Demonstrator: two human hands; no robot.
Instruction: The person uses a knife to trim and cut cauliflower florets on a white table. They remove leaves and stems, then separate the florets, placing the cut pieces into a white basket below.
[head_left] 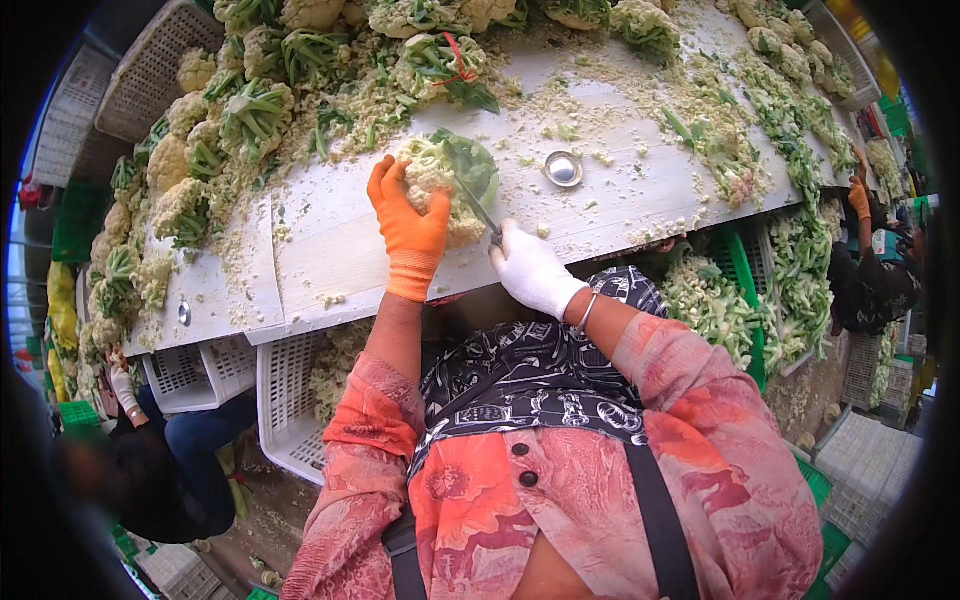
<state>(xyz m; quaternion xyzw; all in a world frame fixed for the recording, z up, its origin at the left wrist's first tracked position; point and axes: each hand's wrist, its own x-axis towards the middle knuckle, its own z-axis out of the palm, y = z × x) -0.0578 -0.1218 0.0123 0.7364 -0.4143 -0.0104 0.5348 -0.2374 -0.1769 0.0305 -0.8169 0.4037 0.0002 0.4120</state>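
L grip (408, 232): on cauli (426, 166) | R grip (536, 270): w/ knife (478, 210) at cauli

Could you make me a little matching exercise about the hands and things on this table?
Column one:
1. Left hand
2. Right hand
3. Knife
4. Red strip

Column two:
a. On a leafy cauliflower farther up the table, beyond the hands
b. White-gloved, fingers closed on a handle
c. Blade reaching toward the held cauliflower
d. Orange-gloved, holding a cauliflower

Right pairs: 1-d, 2-b, 3-c, 4-a
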